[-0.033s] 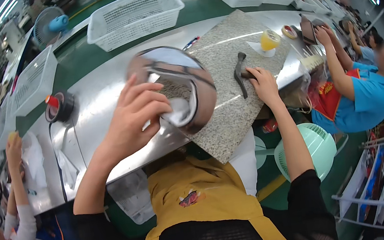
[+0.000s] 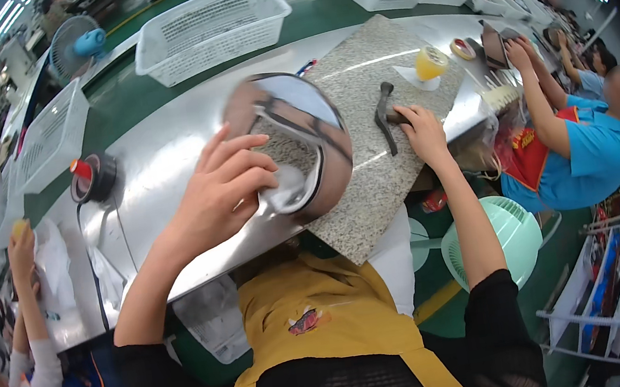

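Curved brown piece [image 2: 335, 163]: glossy, blurred and pale-lined; from my remote seat I see it at 2 o'clock from the left hand [image 2: 208, 195], over the near left part of the slab.
Left fingers [image 2: 247, 161]: spread and slightly bent, their tips reaching across the piece's opening on its 9 o'clock side; the thumb is mostly hidden, so I cannot tell whether they grip the edge.
Right hand [image 2: 426, 135]: I have its fingers closed around the handle of the hammer [image 2: 382, 117], well apart from the piece, at its 3 o'clock.
Hammer head: dark, curved, resting on the slab at 10 o'clock from those knuckles.
Speckled slab [image 2: 360, 218]: lying on the metal table [image 2: 158, 166].
Yellow container [image 2: 431, 61]: near 12 o'clock from the right hand.
White basket [image 2: 210, 30]: at 11 o'clock from the piece, beyond the table.
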The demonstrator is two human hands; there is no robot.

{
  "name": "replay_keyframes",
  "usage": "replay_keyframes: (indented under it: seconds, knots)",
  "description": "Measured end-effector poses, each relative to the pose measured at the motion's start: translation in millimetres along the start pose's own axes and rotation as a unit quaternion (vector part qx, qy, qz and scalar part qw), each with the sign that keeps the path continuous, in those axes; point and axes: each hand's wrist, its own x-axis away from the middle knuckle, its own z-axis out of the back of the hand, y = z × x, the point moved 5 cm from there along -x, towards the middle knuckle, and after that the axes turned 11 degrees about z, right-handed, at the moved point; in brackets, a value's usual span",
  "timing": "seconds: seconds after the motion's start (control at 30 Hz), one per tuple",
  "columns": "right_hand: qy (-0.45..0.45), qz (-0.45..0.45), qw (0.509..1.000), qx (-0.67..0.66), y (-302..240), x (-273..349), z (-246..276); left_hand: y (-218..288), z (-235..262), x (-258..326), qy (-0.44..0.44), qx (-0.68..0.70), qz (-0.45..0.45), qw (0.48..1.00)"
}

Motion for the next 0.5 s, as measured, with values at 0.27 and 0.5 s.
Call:
replay_keyframes:
  seconds: [0.27, 0.5]
  knots:
    - [0.005, 0.024, 1.0, -0.003, 15.1, -22.1, 11.3, -70.6, -46.2, -28.2, -0.137, 0.098, 0.065, 0.984]
    - [0.052, 0.006, 0.998, 0.022, 73.1, -73.0, 85.7, -46.7, -78.1, -160.6, -0.108, 0.079, -0.012, 0.991]
